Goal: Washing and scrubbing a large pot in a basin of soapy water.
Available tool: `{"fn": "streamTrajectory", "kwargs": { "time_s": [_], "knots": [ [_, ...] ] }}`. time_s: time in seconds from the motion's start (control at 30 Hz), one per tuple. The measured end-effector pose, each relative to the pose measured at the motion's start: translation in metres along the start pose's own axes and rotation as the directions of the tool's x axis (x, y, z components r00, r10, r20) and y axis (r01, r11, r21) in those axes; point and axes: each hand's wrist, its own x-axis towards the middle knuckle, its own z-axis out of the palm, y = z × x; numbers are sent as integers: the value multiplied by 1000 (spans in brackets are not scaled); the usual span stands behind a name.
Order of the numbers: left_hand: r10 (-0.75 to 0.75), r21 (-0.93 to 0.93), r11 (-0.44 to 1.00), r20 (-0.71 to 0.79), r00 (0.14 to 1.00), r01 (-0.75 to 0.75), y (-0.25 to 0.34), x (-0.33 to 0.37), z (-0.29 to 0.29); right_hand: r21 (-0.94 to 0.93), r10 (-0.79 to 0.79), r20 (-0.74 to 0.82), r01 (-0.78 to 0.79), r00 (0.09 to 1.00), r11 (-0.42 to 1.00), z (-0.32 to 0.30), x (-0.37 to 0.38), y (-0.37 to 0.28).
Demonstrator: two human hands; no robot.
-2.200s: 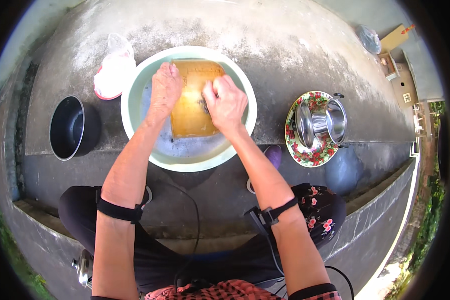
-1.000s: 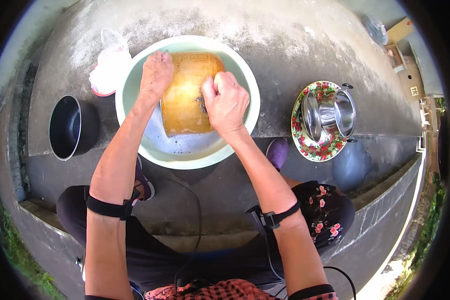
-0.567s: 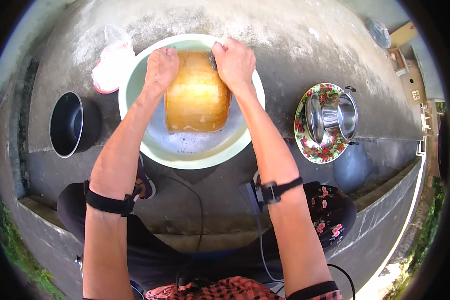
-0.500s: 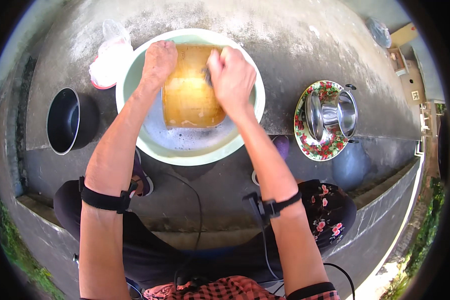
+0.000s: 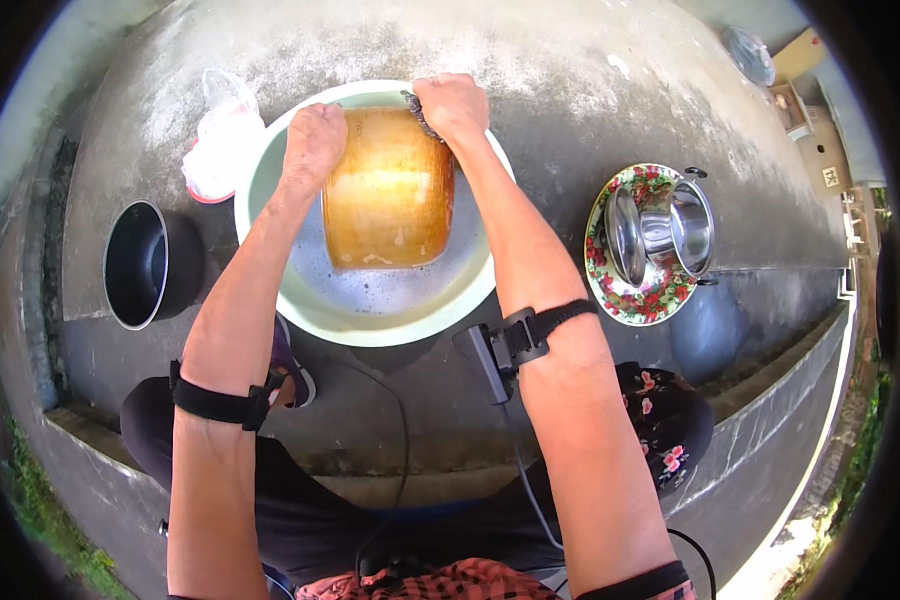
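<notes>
Farther out swings your right hand [image 5: 454, 104], clamped on a dark scrubber [image 5: 421, 116]; near-left lies the amber vessel [image 5: 388, 200], your left hand [image 5: 315, 145] clamped on its far-left edge.

Daylight was bright overall. Upper concrete floor [image 5: 540, 60] looked pale; nearer part fell into grey shade. White bag [image 5: 222, 150] washed out, detail lost. Broad glare band crossed amber vessel [image 5: 385, 195]; hard highlights showed on steel pot [image 5: 692, 230]. Dark shadow lay below basin [image 5: 390, 328]. Ground strip [image 5: 770, 555] at lower right burned near white. Fisheye bent straight edges; black vignette swallowed corners; greenery [image 5: 858, 475] near rim looked soft.
</notes>
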Motion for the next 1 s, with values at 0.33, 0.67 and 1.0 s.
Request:
{"fn": "streamTrajectory", "kwargs": {
  "time_s": [0.33,0.67,1.0],
  "knots": [
    [38,136,990,-103,994,-23,-11,6,-1,439,9,-461,219,887,872,13,-124,44],
    [273,148,957,-186,944,-248,-8,-51,-12,407,-111,-454,316,884,857,14,-123,42],
    [170,127,980,-117,978,-155,-13,-29,-1,334,-86,-151,133,985,933,6,0,24]
  ]
}}
